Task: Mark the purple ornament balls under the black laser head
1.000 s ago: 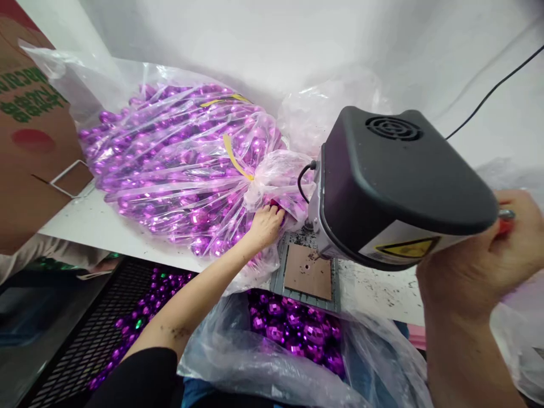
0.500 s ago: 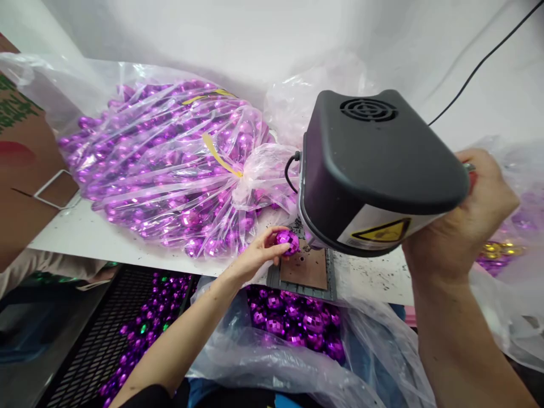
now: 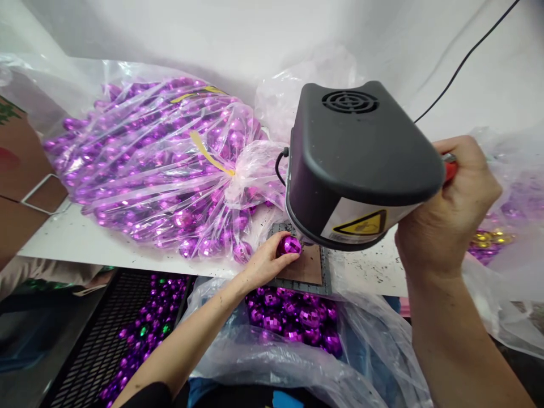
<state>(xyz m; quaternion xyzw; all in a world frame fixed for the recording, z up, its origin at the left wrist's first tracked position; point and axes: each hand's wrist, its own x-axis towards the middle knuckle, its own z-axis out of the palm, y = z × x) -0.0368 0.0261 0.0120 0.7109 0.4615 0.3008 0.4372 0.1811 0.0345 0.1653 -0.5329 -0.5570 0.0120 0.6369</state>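
Note:
Between the thumb and fingers of my left hand is a purple faceted ball. The hand holds it over a brown plate on a grey base, close against the underside of a black-housed machine. That housing has a round vent on top and a yellow warning label; it hides the machine's working end. On its right side, my right hand is wrapped round a red lever handle. Below the plate, a plastic-lined container holds many similar purple balls.
A tied clear bag of purple balls lies on the white table. At left stand a cardboard box and a black mesh crate with purple and green beads. Another person's sleeve shows nearby. More bagged balls sit right.
My left hand has moved the purple ball slightly right, closer under the machine. My right hand still grips the lever handle. The whole view has shifted a little.

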